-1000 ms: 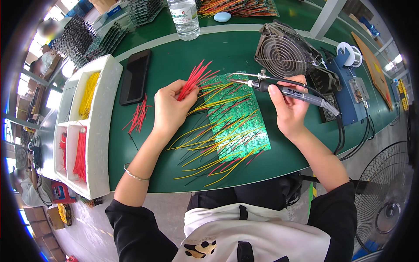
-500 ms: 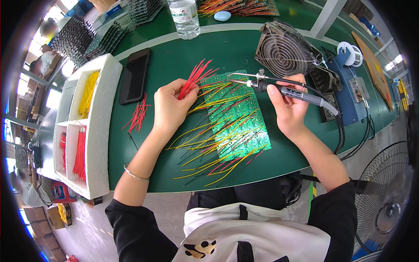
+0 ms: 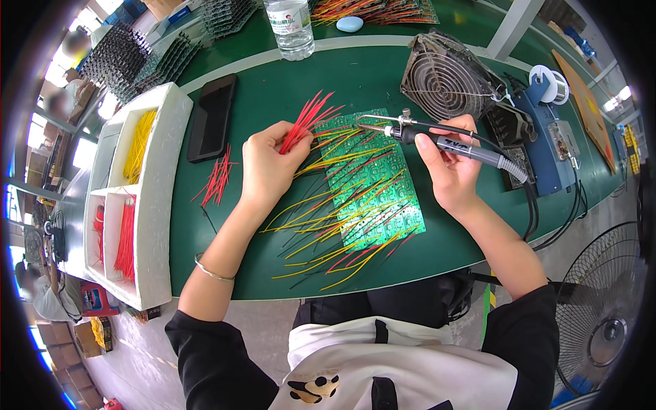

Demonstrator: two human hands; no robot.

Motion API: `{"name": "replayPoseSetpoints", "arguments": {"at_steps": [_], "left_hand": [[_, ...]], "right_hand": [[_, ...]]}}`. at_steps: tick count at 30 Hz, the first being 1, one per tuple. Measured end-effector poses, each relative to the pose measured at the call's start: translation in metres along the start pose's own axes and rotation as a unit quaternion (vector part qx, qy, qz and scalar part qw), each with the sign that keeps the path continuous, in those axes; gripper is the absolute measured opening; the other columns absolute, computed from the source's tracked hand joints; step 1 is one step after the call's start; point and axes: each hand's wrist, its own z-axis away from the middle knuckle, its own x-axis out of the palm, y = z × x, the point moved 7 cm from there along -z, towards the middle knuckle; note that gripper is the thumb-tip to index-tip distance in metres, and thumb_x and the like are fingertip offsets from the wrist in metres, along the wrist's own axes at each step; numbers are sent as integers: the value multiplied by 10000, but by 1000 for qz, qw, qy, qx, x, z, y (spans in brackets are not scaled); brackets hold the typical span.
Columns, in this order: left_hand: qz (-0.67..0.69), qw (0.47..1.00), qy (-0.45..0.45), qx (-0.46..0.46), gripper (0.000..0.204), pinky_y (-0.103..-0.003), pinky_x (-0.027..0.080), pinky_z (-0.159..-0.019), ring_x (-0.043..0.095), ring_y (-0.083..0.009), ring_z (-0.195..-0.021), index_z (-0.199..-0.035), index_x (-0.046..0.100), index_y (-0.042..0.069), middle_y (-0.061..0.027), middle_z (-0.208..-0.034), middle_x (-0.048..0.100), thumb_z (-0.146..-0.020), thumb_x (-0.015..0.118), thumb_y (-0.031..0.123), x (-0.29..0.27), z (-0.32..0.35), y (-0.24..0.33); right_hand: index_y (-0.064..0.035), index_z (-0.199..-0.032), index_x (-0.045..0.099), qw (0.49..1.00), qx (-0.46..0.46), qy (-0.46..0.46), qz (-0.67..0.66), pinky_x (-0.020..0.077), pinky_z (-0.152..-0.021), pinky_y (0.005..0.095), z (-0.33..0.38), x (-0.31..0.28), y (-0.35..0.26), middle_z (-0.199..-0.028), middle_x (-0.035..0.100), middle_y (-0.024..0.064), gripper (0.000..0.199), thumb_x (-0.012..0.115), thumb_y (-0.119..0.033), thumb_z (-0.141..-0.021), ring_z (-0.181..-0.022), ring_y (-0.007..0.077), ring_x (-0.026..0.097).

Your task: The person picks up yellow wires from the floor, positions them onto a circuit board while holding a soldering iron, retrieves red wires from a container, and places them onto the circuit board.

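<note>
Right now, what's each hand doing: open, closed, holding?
Left hand: closed, holding a bunch of red wires.
Right hand: closed around the soldering iron, tip over the green circuit board.

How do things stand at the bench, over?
Left hand holding bunched red wires. Right hand holding soldering iron, tip at far end of circuit board. Possible snag: yellow wires strewn across it.

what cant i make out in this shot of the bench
All in the head view:
- Gripped part of the red wires: partly covered by the left hand.
- Whether the tip of the soldering iron touches the circuit board: too small to tell.
- Top of the water bottle: cut off by the upper edge.
</note>
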Motion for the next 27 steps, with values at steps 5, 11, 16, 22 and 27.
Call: {"name": "replayPoseSetpoints", "arguments": {"at_steps": [5,11,16,22,27], "left_hand": [[0,1000,0,1,118,-202,429,-536,520,-37,-549,-776,635,-24,-53,-609,611,-739,625,88,0,0,0],[1,1000,1,1,123,-204,427,-534,508,-36,-543,-779,635,-24,-53,-607,609,-738,627,92,0,0,-2],[2,1000,-2,0,123,-203,424,-535,501,-35,-542,-783,635,-24,-52,-606,607,-740,629,91,0,0,-1],[1,1000,-5,-1,136,-199,418,-536,493,-26,-550,-791,625,-29,-50,-602,601,-751,627,101,0,0,0],[0,1000,-10,0,150,-201,396,-512,467,-27,-531,-813,616,-30,-44,-586,577,-774,615,115,0,1,2]], "right_hand": [[-47,-852,434,1000,2,-5,10,282,-469,136,0,0,0,-678,463,-35,223,641,-16,-775,-540,-15,343],[-46,-868,439,999,-21,5,25,300,-480,131,1,-1,-4,-718,485,-20,213,633,-16,-783,-552,-14,369],[-51,-893,437,999,4,28,-21,309,-502,123,1,-4,-3,-746,488,-21,209,618,-13,-796,-583,-17,389],[-54,-901,435,999,0,28,-23,304,-509,121,1,-6,1,-750,481,-27,208,614,-19,-802,-595,-19,386],[-55,-901,434,999,-7,26,-21,300,-505,123,0,-7,-1,-746,474,-29,207,613,-20,-803,-592,-19,379]]}}
